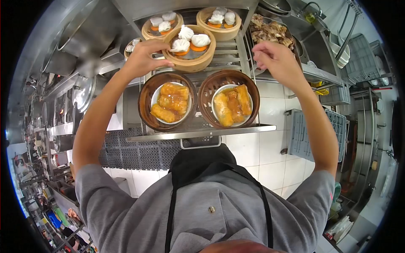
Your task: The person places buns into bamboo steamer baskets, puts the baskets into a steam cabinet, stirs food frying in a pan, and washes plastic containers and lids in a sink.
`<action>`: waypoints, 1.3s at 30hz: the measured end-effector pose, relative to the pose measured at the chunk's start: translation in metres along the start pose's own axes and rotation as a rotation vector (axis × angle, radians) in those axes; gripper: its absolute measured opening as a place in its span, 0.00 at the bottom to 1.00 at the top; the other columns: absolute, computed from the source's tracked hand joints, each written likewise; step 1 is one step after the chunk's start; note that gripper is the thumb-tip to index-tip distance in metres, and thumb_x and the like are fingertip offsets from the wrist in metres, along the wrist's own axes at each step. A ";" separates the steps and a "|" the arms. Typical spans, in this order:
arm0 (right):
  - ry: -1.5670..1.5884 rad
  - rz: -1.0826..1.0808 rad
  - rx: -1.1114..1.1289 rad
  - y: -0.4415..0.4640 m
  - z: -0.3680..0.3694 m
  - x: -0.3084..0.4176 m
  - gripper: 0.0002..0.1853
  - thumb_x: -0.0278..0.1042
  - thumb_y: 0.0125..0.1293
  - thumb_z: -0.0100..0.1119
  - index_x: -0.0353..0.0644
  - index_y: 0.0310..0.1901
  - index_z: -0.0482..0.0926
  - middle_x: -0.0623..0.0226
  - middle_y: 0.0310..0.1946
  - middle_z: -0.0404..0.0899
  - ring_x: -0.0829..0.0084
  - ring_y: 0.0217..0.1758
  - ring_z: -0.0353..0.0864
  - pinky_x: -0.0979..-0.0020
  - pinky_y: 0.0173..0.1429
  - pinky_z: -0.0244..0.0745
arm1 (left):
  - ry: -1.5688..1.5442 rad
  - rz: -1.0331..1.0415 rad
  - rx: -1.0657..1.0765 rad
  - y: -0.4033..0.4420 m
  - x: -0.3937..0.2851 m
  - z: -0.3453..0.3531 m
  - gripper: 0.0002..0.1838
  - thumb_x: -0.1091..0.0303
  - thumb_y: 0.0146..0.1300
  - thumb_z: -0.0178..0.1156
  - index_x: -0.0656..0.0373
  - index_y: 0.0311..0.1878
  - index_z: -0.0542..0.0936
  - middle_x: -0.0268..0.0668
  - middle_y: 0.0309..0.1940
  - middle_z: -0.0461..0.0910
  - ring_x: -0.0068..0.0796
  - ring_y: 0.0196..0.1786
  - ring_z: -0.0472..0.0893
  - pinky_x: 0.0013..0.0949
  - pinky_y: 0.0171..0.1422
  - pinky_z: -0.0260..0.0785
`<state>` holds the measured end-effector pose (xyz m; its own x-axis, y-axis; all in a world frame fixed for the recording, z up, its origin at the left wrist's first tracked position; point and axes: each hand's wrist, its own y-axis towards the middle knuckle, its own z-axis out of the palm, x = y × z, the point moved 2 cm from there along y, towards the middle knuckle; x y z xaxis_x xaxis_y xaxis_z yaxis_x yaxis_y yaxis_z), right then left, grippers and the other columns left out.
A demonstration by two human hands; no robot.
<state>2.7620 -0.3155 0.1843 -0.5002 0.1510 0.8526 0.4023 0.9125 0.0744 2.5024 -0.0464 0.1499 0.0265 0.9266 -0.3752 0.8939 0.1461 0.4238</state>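
Observation:
My left hand point(145, 60) grips the left side of a pale bamboo steamer basket point(195, 64), its fingers at the rim and its thumb lower on the wall. Inside that basket are white pleated dumplings point(200, 40) on orange slices. My right hand point(276, 61) is off to the right, fingers loosely bent and holding nothing visible. Nearer to me stand two dark brown steamer baskets point(143, 99) point(255, 95). Each holds a white dish with golden rolls point(173, 99) in sauce.
Two more pale dumpling baskets point(147, 33) point(236, 36) sit farther back on the slatted metal drawer rack point(225, 55). A metal container of brown meat-like pieces point(272, 31) is beyond my right hand. Grey plastic crates point(303, 137) stand right; a black mat point(135, 147) lies on the floor.

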 end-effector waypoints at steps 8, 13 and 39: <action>-0.399 -0.260 0.321 0.079 0.072 -0.009 0.15 0.37 0.69 0.52 0.34 0.46 0.81 0.63 0.33 0.84 0.70 0.34 0.82 0.66 0.41 0.77 | 0.032 -0.139 0.170 -0.028 0.006 0.000 0.26 0.59 0.47 0.75 0.59 0.49 0.83 0.42 0.49 0.83 0.40 0.50 0.80 0.39 0.58 0.71; -0.095 0.230 0.469 0.103 0.112 -0.001 0.14 0.37 0.69 0.54 0.32 0.43 0.78 0.61 0.32 0.81 0.71 0.33 0.80 0.70 0.38 0.77 | 0.135 -0.103 0.111 -0.045 0.013 -0.019 0.20 0.62 0.57 0.69 0.55 0.54 0.83 0.40 0.50 0.83 0.36 0.49 0.79 0.37 0.56 0.72; -0.661 0.203 -0.014 0.092 0.058 -0.022 0.11 0.33 0.61 0.55 0.36 0.38 0.83 0.56 0.31 0.82 0.68 0.31 0.81 0.66 0.34 0.76 | -0.324 -1.198 -0.312 -0.177 0.341 0.016 0.19 0.64 0.62 0.58 0.77 0.33 0.79 0.46 0.26 0.82 0.36 0.24 0.85 0.32 0.27 0.82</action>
<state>2.7658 -0.2130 0.1428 -0.7747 0.5221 0.3568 0.5448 0.8375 -0.0425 2.3604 0.2386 -0.0660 -0.5720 0.0404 -0.8193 0.2942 0.9424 -0.1589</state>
